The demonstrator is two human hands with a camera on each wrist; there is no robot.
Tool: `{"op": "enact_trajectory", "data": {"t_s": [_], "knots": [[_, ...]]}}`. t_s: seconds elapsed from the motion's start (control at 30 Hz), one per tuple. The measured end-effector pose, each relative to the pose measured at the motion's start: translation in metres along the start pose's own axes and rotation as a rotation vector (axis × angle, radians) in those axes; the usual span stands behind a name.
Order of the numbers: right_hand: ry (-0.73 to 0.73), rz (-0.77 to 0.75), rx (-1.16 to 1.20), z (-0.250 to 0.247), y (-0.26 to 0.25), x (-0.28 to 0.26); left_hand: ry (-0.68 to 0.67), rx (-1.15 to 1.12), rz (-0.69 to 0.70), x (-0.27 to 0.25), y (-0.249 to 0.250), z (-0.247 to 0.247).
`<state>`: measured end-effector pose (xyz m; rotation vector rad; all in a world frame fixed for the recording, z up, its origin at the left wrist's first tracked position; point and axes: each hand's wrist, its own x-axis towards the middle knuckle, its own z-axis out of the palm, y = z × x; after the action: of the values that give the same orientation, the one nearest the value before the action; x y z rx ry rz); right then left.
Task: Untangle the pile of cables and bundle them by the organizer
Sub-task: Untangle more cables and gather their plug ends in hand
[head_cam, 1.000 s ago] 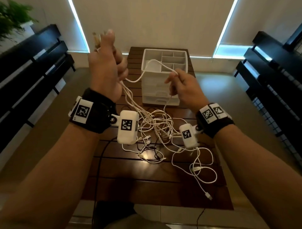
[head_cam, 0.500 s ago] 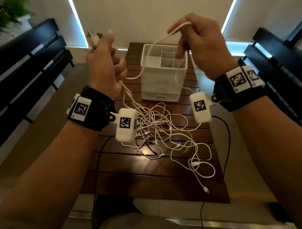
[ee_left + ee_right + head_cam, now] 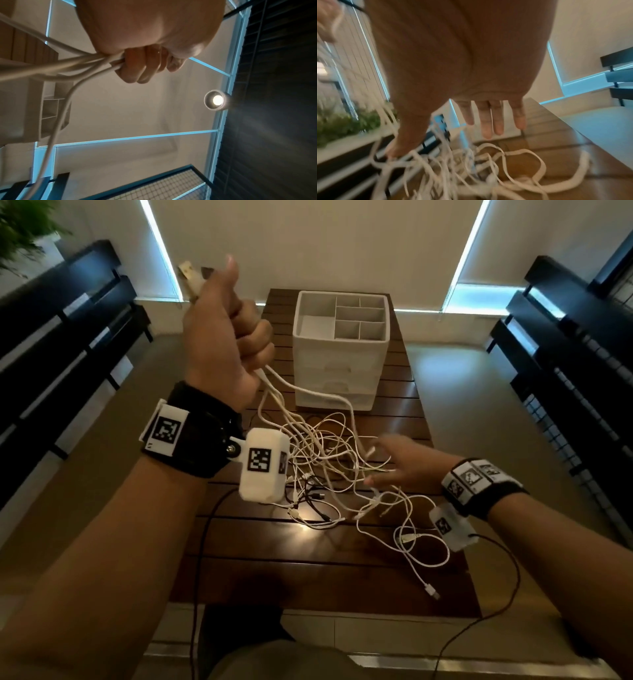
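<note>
My left hand (image 3: 226,337) is raised left of the white organizer (image 3: 340,350) and grips several white cable ends, with a USB plug (image 3: 188,273) sticking out above the fist. In the left wrist view the curled fingers (image 3: 142,66) clamp the cable strands (image 3: 68,65). The strands run down into a tangled pile of white cables (image 3: 329,467) on the wooden table (image 3: 308,570). My right hand (image 3: 397,465) is low over the pile's right side with fingers spread; the right wrist view shows straight fingers (image 3: 489,121) above the cable pile (image 3: 462,175), and the hand is blurred.
A few thin black cables (image 3: 311,494) lie in the pile. A loose white cable end with a plug (image 3: 432,591) trails toward the table's front right. Dark benches (image 3: 61,344) flank both sides. A potted plant (image 3: 20,231) stands at the far left.
My right hand let go of the strand it held high near the organizer and dropped to the pile with fingers spread. The left hand stays raised, gripping the cable ends.
</note>
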<state>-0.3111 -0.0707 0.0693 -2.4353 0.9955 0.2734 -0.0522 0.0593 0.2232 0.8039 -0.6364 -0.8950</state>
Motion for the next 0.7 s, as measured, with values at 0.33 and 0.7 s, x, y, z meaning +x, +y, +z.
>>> {"op": "enact_trajectory", "data": {"t_s": [0.33, 0.7], "knots": [[0.009, -0.358, 0.134, -0.074, -0.105, -0.001, -0.151, 0.112, -0.081, -0.013, -0.031, 0.033], [0.011, -0.372, 0.387, -0.086, -0.106, -0.013, -0.168, 0.132, -0.063, -0.008, -0.038, 0.032]]}}
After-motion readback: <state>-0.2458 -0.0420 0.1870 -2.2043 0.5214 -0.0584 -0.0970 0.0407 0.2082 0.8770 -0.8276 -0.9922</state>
